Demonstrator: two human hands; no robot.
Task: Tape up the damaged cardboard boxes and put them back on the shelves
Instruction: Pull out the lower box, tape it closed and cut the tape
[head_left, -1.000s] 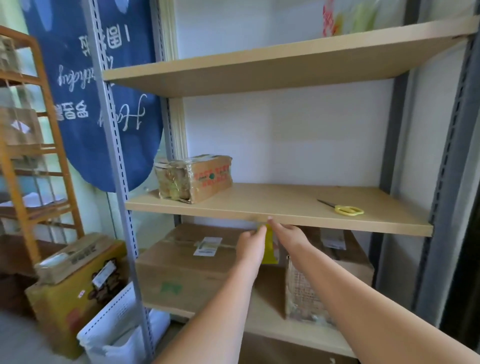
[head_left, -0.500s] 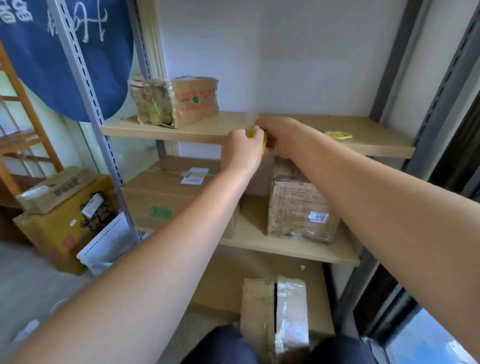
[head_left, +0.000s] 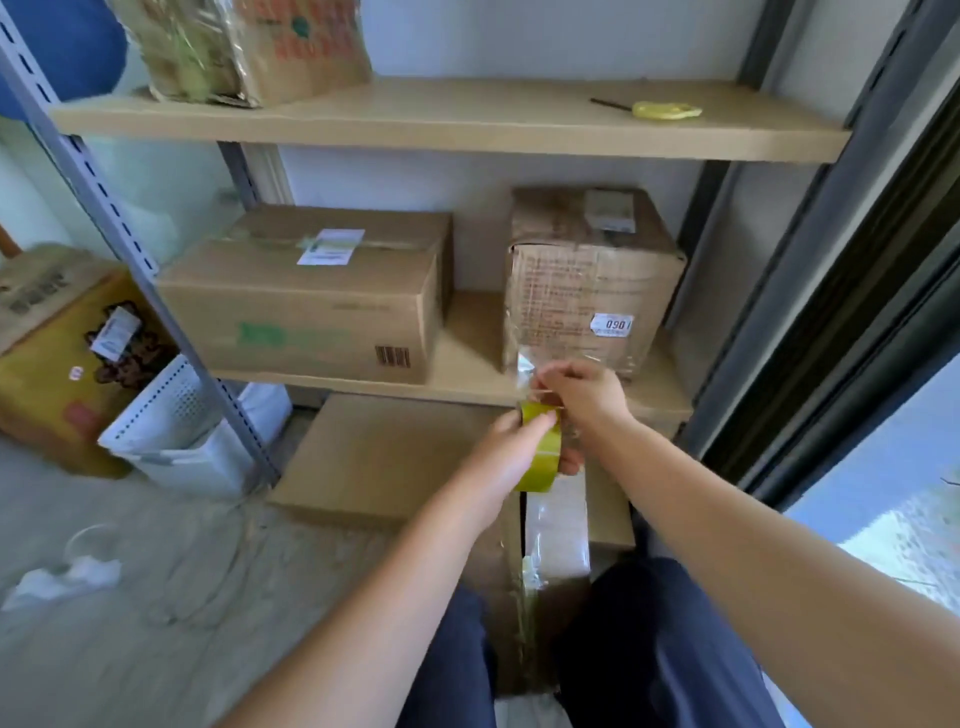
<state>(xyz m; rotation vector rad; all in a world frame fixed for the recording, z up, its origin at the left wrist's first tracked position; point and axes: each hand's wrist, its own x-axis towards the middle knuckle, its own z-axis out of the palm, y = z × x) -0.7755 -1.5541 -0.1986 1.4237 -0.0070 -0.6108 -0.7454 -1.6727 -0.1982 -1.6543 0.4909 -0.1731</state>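
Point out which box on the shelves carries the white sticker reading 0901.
The tall box on the right of the lower shelf. The wide box beside it has a barcode instead; the upper box shows red print.

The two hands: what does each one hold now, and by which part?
Left hand grips the yellow tape roll around its outer rim. Right hand pinches the pulled-out clear tape end above the roll.

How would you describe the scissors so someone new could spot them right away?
Look at the upper wooden shelf of the metal rack. The scissors lie flat near its right end, well apart from the plastic-wrapped box at the left. Their yellow handles make them the only small bright thing there.
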